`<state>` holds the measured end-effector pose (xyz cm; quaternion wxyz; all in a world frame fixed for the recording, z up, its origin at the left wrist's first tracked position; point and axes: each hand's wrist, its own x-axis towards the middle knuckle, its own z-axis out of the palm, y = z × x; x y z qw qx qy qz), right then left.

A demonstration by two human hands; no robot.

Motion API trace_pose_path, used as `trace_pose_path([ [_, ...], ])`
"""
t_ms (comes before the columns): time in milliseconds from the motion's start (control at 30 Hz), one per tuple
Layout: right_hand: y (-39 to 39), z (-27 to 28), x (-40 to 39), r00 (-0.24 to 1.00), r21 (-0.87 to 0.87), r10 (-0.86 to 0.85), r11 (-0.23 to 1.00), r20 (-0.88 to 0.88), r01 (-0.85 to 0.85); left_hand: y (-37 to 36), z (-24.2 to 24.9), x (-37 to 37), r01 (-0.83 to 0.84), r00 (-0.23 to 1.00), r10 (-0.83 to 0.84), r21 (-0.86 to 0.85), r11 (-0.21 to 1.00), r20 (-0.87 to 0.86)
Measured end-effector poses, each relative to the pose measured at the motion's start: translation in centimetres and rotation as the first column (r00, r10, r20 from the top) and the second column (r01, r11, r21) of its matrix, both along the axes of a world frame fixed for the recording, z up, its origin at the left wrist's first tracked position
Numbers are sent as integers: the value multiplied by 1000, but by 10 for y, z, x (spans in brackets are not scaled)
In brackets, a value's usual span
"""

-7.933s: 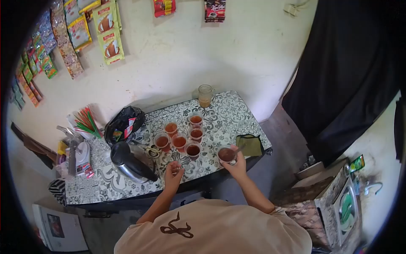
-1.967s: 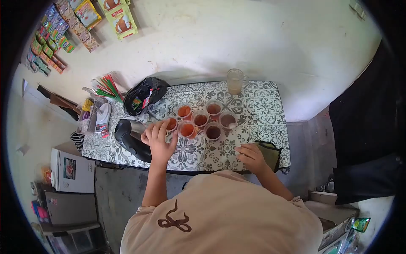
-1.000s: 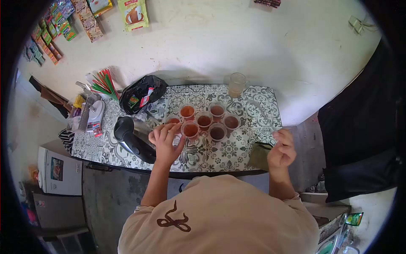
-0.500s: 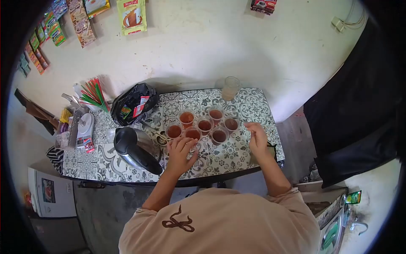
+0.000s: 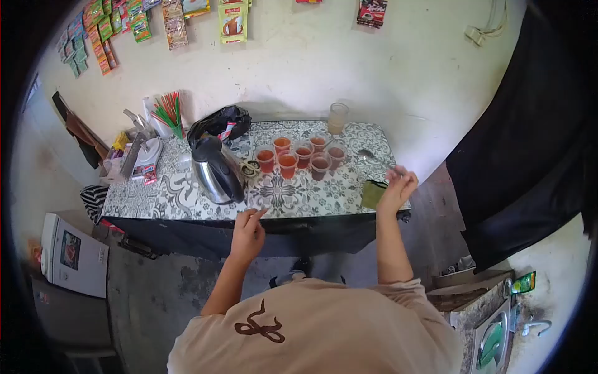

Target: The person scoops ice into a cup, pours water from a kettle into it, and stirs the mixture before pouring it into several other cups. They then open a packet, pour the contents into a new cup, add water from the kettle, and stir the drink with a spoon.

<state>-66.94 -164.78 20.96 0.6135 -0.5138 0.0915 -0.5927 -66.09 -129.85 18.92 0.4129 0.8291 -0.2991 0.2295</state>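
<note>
Several clear plastic cups of red to brown drink [image 5: 287,166] stand close together on the patterned tabletop [image 5: 339,199]. My left hand [image 5: 248,234] hovers at the table's front edge, apart from the cups, its index finger stretched out and nothing in it. Off to the right, my right hand [image 5: 398,189] is raised beside a green pouch [image 5: 372,194], fingers loosely bent and apart, holding nothing I can see. A metal spoon [image 5: 365,154] lies right of the cups. Left of them are an electric kettle [image 5: 215,171] and scissors [image 5: 250,167].
A glass of cloudy liquid [image 5: 337,118] stands by the wall. At the back left are a black plastic bag [image 5: 229,118], straws [image 5: 168,112] and a white kitchen scale [image 5: 148,156]. Sachets [image 5: 234,22] hang on the wall; a sink [image 5: 492,343] is at the lower right.
My left hand has drawn back from the cups to the table's front edge. My right hand has moved right, away from the cups. The view has shifted, and the spoon and pouch show more fully.
</note>
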Motion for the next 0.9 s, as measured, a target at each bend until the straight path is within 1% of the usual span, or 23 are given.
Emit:
trace_pose_path([
  [33, -2, -10, -22, 1000, 199, 5, 980, 5, -6, 3, -1, -18, 23, 1000, -23, 11, 1000, -20],
  [100, -2, -43, -73, 999, 383, 23, 924, -26, -11, 13, 1, -49, 74, 996, -71, 50, 996, -59],
  [167, 5, -68, -123, 990, 424, -8, 903, -143, 69, 20, 1, -72, 143, 987, -133, 119, 983, -88],
  [233, 8, -89, -165, 984, 502, -1, 860, -178, 92, 24, 8, -90, 190, 980, -174, 185, 964, -100],
  [267, 7, -98, -183, 981, 533, 4, 840, -196, 103, 24, 11, -98, 182, 983, -176, 184, 966, -47],
  [367, 9, -102, -220, 983, 501, -18, 859, -181, 108, 27, 21, -116, 193, 980, -184, 154, 969, -70],
  [500, 29, -89, -252, 992, 476, -42, 874, -122, 96, 37, 18, -133, 251, 968, -245, 171, 953, -59],
  [567, 44, -78, -264, 994, 459, -65, 883, -86, 98, 44, 21, -137, 296, 955, -288, 185, 937, -66],
  [667, 67, -74, -271, 992, 443, -106, 888, -66, 124, 65, 24, -135, 304, 953, -303, 161, 939, -33],
  [767, 103, -74, -257, 999, 383, -50, 922, -1, 46, 106, 34, -134, 273, 960, -278, 178, 945, 6],
  [833, 148, -72, -232, 998, 361, 60, 930, 31, -67, 149, 38, -135, 195, 979, -204, 187, 963, 27],
  [900, 200, -76, -199, 980, 347, 198, 917, 33, -197, 200, 31, -140, 97, 991, -111, 175, 980, 74],
])
